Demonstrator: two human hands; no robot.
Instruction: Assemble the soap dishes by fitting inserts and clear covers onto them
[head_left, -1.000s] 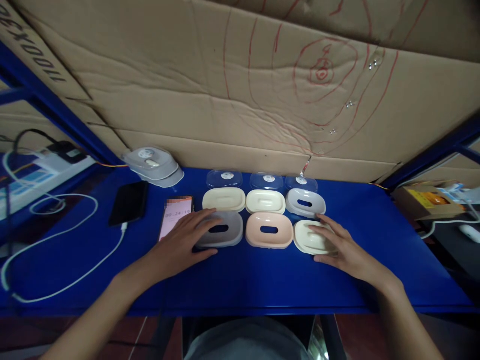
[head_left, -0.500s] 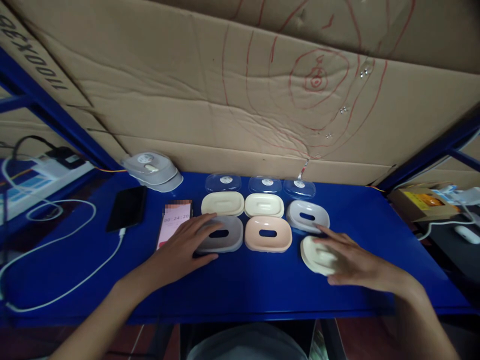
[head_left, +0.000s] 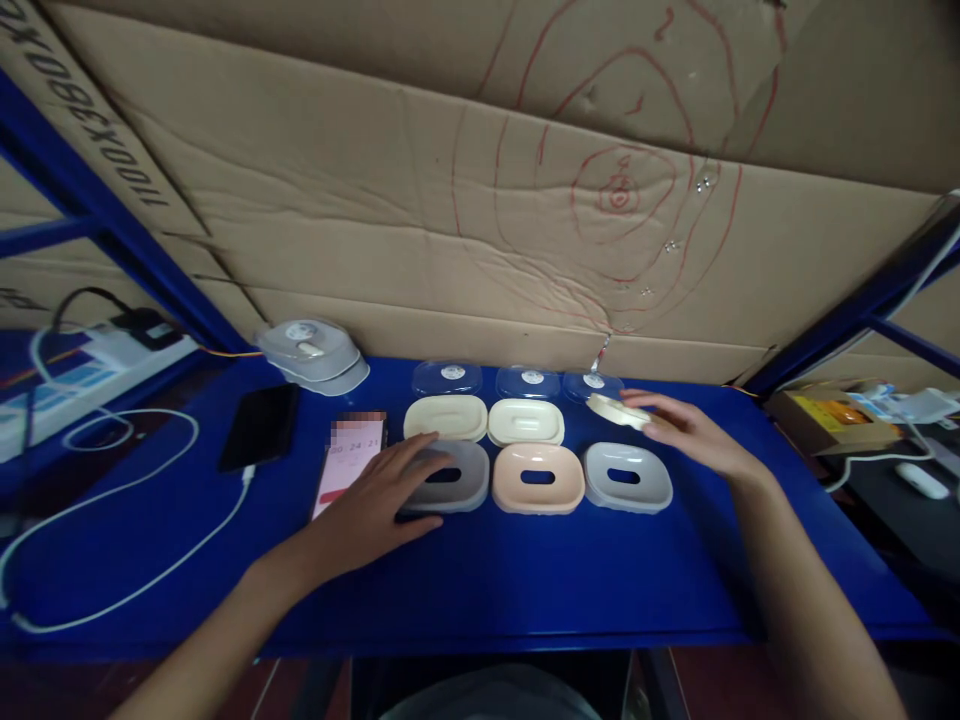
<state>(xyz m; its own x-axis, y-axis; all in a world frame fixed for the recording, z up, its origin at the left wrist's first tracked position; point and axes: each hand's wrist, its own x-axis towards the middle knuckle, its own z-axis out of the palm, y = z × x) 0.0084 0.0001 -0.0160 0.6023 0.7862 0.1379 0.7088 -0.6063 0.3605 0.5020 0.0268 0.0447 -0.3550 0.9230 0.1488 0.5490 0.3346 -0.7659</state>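
My left hand (head_left: 375, 500) lies flat on a grey soap dish (head_left: 450, 478) at the left of the front row, fingers stretched over its top. My right hand (head_left: 686, 432) holds a cream soap dish (head_left: 615, 410) tilted in the air over the right end of the back row. A pink dish (head_left: 538, 478) and a second grey dish (head_left: 628, 478) complete the front row. Two cream dishes (head_left: 445, 417) (head_left: 526, 421) sit behind them. Three clear lids (head_left: 529, 380) line the back by the cardboard wall.
A stack of grey lids (head_left: 311, 350) sits at the back left. A dark phone (head_left: 259, 425) on a white cable (head_left: 112, 570) and a lit phone (head_left: 352, 450) lie left of the dishes. A power strip (head_left: 90, 360) is far left, a cardboard box (head_left: 832, 410) far right.
My right hand lifted the cream dish from the front right and carried it up and back. The grey dish moved from the back right to the front right. My left hand stayed put.
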